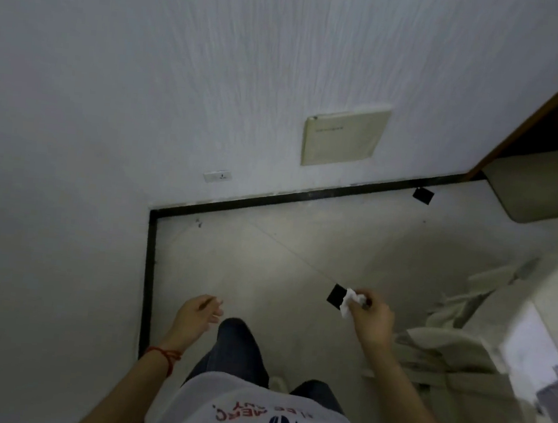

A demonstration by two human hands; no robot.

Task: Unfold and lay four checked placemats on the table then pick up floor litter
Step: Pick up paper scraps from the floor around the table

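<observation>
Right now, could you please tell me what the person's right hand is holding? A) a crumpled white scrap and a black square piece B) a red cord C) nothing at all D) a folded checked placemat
A: the right hand pinches a crumpled white scrap together with a black square piece above the floor.

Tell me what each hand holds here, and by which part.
The right hand pinches a white scrap and a black square at their near edges with its fingers. The left hand holds nothing.

Two hands: left hand (198, 314), right hand (371, 319). Two black squares: one (336, 295) at centre, another (423, 195) toward one o'clock. One white crumpled scrap (350, 302). One wall socket (217, 176).
</observation>
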